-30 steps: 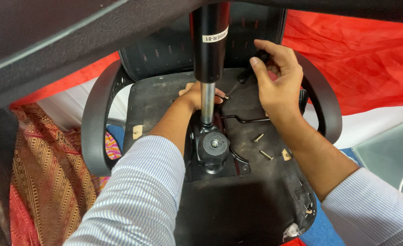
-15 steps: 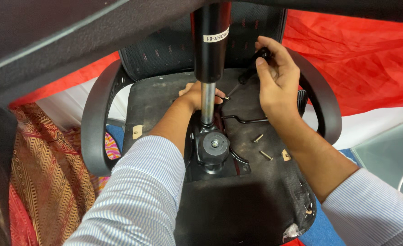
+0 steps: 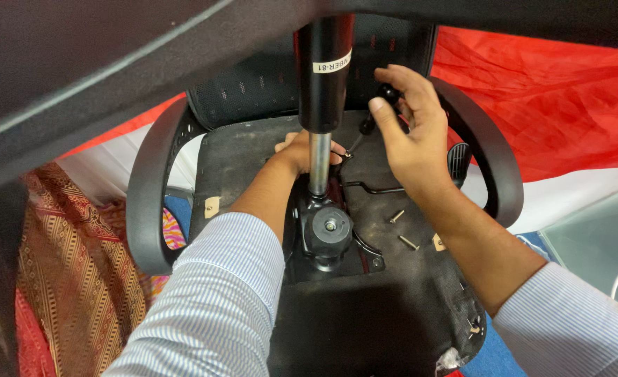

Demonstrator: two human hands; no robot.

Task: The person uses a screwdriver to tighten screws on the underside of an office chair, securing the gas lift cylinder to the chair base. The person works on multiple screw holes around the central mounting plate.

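Upturned chair seat (image 3: 253,157), matte black, between curved plastic armrests. Glossy cylinder (image 3: 323,70) on a steel rod stands mid-seat, hiding part of the left hand (image 3: 302,150); its grip cannot be told. Right hand (image 3: 410,136): fingers (image 3: 379,112) closed on a black screwdriver (image 3: 379,105). Two loose screws (image 3: 401,230) beside it. Red cloth (image 3: 553,105) behind.

Red cloth (image 3: 560,105), patterned fabric (image 3: 71,279), blue floor (image 3: 494,356)

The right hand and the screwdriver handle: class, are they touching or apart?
Touching. The head view shows the right hand with fingers curled around the black screwdriver handle, no gap between them.
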